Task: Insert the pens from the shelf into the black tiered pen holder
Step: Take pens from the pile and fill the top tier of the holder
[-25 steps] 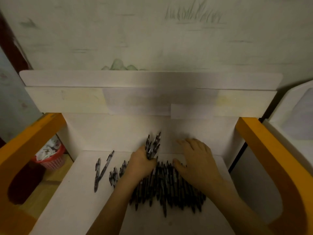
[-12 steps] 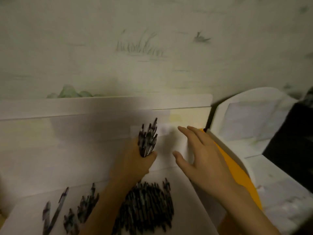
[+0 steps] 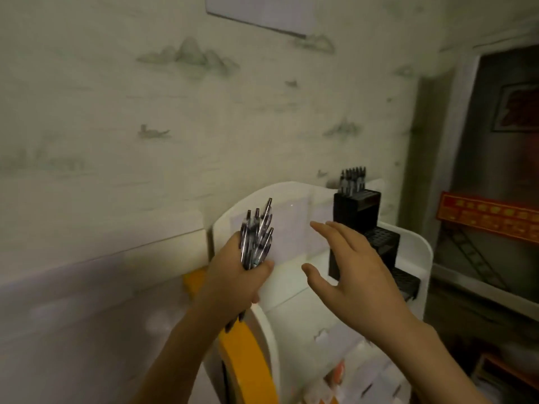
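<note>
**Pens held in front of the holder**

At centre, the left hand (image 3: pixel 233 275) grips a bundle of pens (image 3: pixel 256 237), fingers curled round them, tips pointing up. Beside it, apart, the right hand (image 3: pixel 355 272) hovers with fingers straight and slightly spread, holding nothing. Behind the right hand, the black tiered holder (image 3: pixel 364 223) stands on a white shelf (image 3: pixel 420 252), a few pens (image 3: pixel 353 179) upright in its top tier.

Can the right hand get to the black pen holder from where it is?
Probably yes: the right hand is open, holds nothing and hovers just in front of the black pen holder, with nothing between.
</note>
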{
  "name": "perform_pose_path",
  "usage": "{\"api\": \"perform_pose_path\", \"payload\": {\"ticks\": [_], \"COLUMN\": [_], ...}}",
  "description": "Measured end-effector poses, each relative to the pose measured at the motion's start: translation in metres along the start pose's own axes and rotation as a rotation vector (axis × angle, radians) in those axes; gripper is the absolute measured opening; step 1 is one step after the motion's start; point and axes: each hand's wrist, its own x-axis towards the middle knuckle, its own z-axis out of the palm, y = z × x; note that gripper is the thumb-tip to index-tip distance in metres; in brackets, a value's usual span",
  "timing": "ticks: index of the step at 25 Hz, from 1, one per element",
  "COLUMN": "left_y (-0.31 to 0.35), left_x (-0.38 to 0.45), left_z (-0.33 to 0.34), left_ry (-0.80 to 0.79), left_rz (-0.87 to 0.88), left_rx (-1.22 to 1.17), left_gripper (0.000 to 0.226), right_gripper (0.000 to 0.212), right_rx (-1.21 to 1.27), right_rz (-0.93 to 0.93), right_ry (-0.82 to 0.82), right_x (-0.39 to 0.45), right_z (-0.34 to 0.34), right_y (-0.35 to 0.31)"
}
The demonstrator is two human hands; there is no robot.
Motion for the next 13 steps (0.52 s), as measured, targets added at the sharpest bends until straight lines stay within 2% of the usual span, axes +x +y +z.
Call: {"api": "perform_pose_path", "payload": {"ticks": [7, 13], "left_y": [0.076, 0.095], "left_x": [0.041, 0.093], "left_z": [0.162, 0.239], "left_ry": [-0.073, -0.09], "left_rz": [0.067, 0.066], "left_rx": [-0.005, 0.026], "left_gripper": [0.028, 0.035], "right_gripper": [0.069, 0.064], "right_rx": [-0.07, -0.033], "right_rz": [0.065, 0.046], "right_ry": [0.004, 0.01], "right_x": [-0.002, 0.024], "right_z": [-0.067, -0.075], "right_y": [0.152, 0.241]}}
